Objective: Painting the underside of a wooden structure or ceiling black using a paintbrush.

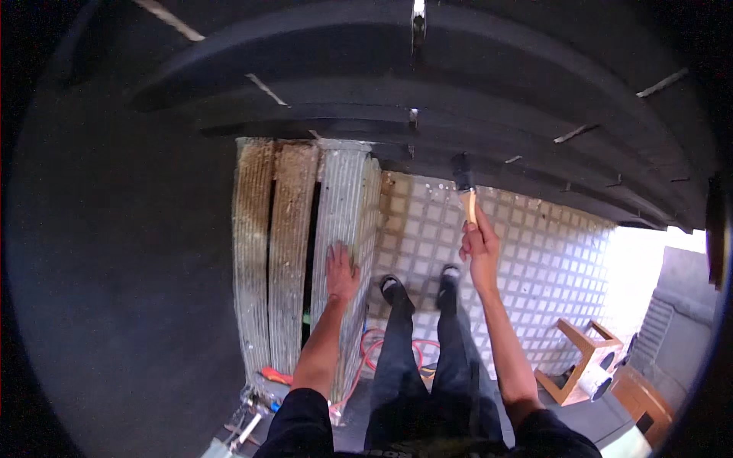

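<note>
My right hand (481,252) grips the wooden handle of a paintbrush (469,204). Its dark bristles point away from me and reach up to a black slatted surface (343,84), where brush and surface blend, so contact is hard to judge. With the fingers stretched out, my left hand (342,273) lies flat on a ribbed, weathered grey board (341,191). Beside that board, to the left, run two more ribbed boards, a brownish one (292,221) and a grey-brown one (252,229), with narrow dark gaps between them.
A red hose (374,347) coils on the tiled floor (527,259) near my legs. At the lower right stands a wooden stool (573,365) with a white round container (595,383). A red-handled tool (275,375) lies at the boards' near end.
</note>
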Motion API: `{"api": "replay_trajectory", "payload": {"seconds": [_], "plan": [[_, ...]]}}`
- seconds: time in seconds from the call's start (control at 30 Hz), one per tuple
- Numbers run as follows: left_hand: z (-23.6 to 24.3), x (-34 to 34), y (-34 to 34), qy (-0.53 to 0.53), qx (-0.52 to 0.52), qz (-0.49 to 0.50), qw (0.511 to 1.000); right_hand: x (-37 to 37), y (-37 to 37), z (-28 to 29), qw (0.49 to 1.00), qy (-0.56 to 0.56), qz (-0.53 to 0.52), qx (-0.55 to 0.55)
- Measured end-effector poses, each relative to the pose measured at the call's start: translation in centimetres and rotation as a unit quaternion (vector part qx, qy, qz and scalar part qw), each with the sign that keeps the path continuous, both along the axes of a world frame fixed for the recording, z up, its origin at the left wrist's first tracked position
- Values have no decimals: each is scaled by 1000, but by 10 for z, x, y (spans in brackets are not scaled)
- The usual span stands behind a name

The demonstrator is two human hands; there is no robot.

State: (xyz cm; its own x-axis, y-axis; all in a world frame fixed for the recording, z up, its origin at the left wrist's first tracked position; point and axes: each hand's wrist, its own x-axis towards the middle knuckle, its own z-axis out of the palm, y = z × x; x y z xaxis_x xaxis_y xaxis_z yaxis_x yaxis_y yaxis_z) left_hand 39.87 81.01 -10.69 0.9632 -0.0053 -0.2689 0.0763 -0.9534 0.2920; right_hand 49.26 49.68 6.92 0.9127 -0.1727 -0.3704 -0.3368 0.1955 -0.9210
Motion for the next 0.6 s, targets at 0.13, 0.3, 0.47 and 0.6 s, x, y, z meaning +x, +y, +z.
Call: {"api": "replay_trajectory", "payload": {"seconds": [0.13, 0.3, 0.47, 0.6], "plan": [[-56, 35, 17, -89, -42, -7, 995, 5, 52, -38, 999, 12, -38, 32], [-71, 39, 15, -124, -46, 7, 991, 29, 68, -66, 999, 7, -29, -43], [-76, 41, 12, -114, -35, 6, 993, 53, 78, -84, 988, -64, -43, -132], [-77, 39, 16, -115, -38, 6, 993, 58, 82, -82, 987, -50, -44, -144]]}}
